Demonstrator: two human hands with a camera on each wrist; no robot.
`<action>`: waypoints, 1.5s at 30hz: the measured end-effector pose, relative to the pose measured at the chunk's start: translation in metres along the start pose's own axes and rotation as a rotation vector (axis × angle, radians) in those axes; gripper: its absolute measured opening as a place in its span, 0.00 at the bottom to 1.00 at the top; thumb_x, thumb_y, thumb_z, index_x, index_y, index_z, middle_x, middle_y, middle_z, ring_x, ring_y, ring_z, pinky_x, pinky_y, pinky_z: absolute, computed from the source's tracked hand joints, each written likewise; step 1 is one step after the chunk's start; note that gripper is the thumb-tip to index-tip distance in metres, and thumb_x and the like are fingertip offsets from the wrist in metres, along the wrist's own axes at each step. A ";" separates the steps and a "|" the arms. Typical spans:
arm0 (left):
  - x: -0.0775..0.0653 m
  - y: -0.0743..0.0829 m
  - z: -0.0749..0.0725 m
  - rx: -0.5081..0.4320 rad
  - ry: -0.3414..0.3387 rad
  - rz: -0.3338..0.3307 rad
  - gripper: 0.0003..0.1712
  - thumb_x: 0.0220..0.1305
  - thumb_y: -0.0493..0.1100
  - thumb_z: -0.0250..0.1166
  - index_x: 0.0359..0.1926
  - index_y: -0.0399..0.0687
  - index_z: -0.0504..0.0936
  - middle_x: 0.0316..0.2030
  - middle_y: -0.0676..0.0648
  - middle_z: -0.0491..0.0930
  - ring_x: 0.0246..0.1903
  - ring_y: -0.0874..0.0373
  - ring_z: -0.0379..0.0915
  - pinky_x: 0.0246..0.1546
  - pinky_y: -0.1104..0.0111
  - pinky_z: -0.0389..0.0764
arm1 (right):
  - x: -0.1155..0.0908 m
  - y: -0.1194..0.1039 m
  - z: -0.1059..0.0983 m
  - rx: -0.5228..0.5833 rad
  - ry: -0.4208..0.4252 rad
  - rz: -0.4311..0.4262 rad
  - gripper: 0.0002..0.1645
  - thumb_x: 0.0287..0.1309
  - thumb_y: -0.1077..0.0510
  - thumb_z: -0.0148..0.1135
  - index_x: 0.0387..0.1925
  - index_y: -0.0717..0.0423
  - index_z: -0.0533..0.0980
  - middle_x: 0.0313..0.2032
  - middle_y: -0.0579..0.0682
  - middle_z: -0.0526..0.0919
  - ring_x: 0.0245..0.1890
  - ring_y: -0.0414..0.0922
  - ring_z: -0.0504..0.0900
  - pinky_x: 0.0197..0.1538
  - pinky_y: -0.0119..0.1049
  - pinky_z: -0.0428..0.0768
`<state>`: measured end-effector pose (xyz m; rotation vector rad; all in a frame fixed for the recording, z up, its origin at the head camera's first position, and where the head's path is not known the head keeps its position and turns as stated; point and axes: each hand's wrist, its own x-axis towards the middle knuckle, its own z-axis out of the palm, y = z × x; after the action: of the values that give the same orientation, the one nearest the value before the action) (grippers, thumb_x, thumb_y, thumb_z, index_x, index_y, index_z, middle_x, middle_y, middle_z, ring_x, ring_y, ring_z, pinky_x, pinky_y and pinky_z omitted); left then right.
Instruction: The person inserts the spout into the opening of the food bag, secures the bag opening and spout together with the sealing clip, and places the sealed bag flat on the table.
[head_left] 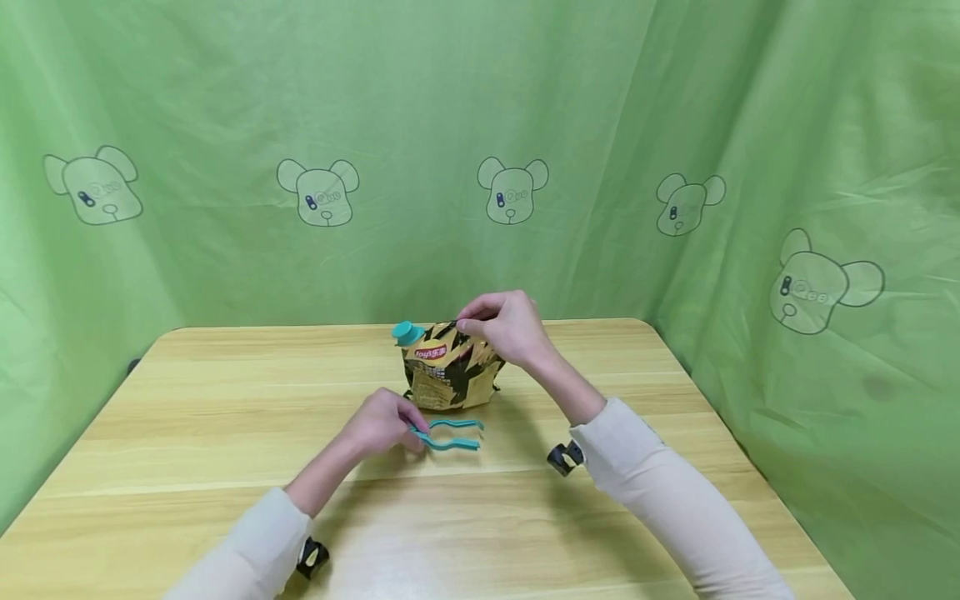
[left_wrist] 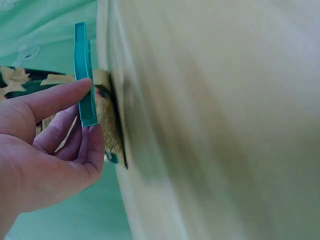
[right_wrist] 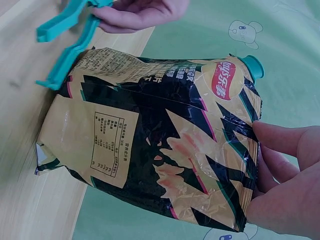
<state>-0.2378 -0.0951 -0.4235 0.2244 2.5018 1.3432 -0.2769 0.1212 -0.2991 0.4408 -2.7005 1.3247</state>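
Note:
A gold and black potato chip bag (head_left: 438, 379) stands upright on the table, its printed back filling the right wrist view. My right hand (head_left: 512, 329) pinches the bag's folded top edge between thumb and fingers. At the bag's upper left corner shows a round teal cap (head_left: 407, 333); how it is attached I cannot tell. In front of the bag, my left hand (head_left: 381, 423) pinches one end of a teal bag clip (left_wrist: 83, 60). The clip's two wavy arms are spread apart and point right, just above the table and clear of the bag.
The light wood table (head_left: 225, 433) reaches to a green curtain (head_left: 420, 100) printed with bear heads, which hangs behind and at both sides. Black wrist mounts (head_left: 566, 457) hang beneath both sleeves.

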 end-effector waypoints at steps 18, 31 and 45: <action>-0.016 0.006 -0.064 0.007 0.017 -0.012 0.11 0.50 0.27 0.74 0.36 0.39 0.88 0.34 0.47 0.87 0.38 0.54 0.79 0.54 0.54 0.78 | 0.001 0.001 0.001 0.001 -0.004 0.013 0.06 0.59 0.58 0.73 0.39 0.51 0.88 0.36 0.49 0.90 0.37 0.48 0.87 0.38 0.36 0.82; -0.026 0.000 -0.104 0.060 0.084 -0.026 0.08 0.53 0.34 0.77 0.35 0.42 0.89 0.37 0.47 0.86 0.42 0.52 0.77 0.50 0.58 0.75 | 0.001 0.001 0.001 -0.001 -0.002 0.013 0.06 0.58 0.58 0.73 0.38 0.50 0.89 0.36 0.49 0.90 0.36 0.47 0.87 0.39 0.37 0.83; -0.027 0.003 -0.122 0.061 0.199 -0.050 0.10 0.55 0.37 0.77 0.40 0.44 0.89 0.40 0.47 0.86 0.46 0.49 0.76 0.53 0.55 0.73 | 0.002 -0.001 0.002 -0.004 -0.004 0.009 0.06 0.58 0.58 0.73 0.39 0.51 0.88 0.36 0.49 0.90 0.36 0.48 0.87 0.39 0.37 0.83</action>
<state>-0.2523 -0.1972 -0.3522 0.0427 2.6945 1.3293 -0.2782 0.1192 -0.2992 0.4317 -2.7104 1.3224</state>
